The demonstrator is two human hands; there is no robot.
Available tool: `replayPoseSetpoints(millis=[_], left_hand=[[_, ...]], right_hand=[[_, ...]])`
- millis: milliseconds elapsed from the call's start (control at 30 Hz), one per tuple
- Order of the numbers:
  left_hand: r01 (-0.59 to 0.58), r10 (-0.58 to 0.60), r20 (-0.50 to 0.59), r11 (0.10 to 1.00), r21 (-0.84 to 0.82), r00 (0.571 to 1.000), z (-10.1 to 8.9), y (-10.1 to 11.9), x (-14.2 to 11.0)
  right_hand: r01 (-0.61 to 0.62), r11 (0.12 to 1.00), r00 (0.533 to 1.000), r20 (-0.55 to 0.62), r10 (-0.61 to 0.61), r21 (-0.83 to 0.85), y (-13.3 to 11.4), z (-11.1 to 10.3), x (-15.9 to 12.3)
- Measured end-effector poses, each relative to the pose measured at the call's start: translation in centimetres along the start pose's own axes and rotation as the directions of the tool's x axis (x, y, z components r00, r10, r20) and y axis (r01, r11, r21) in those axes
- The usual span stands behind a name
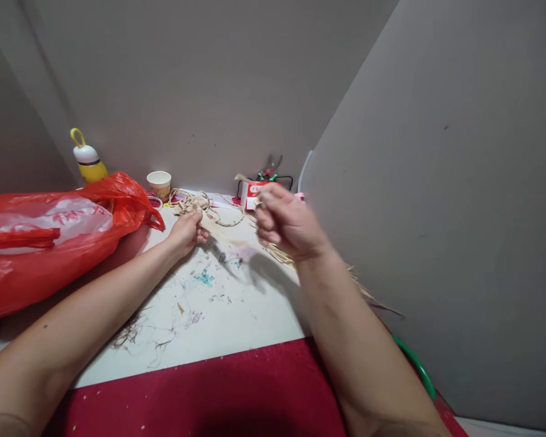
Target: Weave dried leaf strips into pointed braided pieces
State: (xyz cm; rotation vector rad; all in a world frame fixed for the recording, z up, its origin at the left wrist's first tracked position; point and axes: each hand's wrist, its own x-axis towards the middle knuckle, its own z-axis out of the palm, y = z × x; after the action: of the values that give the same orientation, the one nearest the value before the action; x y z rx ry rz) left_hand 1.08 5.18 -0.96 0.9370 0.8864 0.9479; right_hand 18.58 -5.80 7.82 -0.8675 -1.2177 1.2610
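Head view, strip: a pale strip (218,232) is running rightward from the left hand (188,232), near the braided cord (231,223).
Left grip: pinching the strip.
Right grip: the right hand (291,224) is blurring, fingers curled; whether it is holding anything, I cannot tell.
Worktop: the white worktop (236,309) is showing teal stains (204,277) and fibre scraps (130,334).
Writing: the red-and-white box (251,193) and red bag (40,276) are carrying print, unreadable.
Room: grey walls (186,73) are enclosing it.

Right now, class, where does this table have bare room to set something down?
Mostly bare: the white surface between teal stain, right forearm and red strip, plus the strip itself. Crowded: the back, with cup, braided cord and box; the left, with red bag.
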Motion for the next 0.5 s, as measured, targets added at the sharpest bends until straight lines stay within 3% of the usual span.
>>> replayPoseSetpoints(millis=[100,167,233,267,333,400,467,500], left_hand=[[-0.002,0.002,-0.024,1.0,0.011,1.0,0.0,0.0,0.0],[-0.001,0.002,-0.028,1.0,0.025,1.0,0.1,0.1,0.0],[0.001,0.0,-0.024,0.999,0.036,1.0,0.2,0.2,0.0],[0.003,-0.002,-0.016,0.999,0.043,1.0,0.3,0.2,-0.1],[0.002,-0.003,0.012,0.998,0.057,1.0,0.4,0.3,-0.1],[0.0,-0.003,0.04,0.998,0.068,0.999,0.5,0.3,-0.2],[-0.004,-0.001,0.068,0.997,0.075,0.998,0.7,0.4,-0.3],[-0.007,0.001,0.079,0.997,0.078,0.997,0.7,0.4,-0.4]], right_hand=[[0.206,0.949,0.958,-0.15,-0.246,-0.24,-4.7,-1.7,-3.0],[0.284,0.855,0.86,-0.279,-0.428,-0.434,-7.0,-3.3,-5.0],[0.231,0.759,0.778,-0.353,-0.519,-0.609,-8.2,-5.3,-6.3],[0.162,0.723,0.767,-0.375,-0.52,-0.672,-8.3,-6.4,-6.6],[-0.029,0.662,0.8,-0.414,-0.433,-0.749,-7.4,-8.8,-6.2],[-0.246,0.57,0.855,-0.452,-0.254,-0.784,-5.6,-11.0,-5.1],[-0.377,0.385,0.9,-0.431,-0.062,-0.843,-3.8,-12.8,-3.8],[-0.415,0.291,0.901,-0.433,0.001,-0.862,-3.0,-13.5,-3.3]])
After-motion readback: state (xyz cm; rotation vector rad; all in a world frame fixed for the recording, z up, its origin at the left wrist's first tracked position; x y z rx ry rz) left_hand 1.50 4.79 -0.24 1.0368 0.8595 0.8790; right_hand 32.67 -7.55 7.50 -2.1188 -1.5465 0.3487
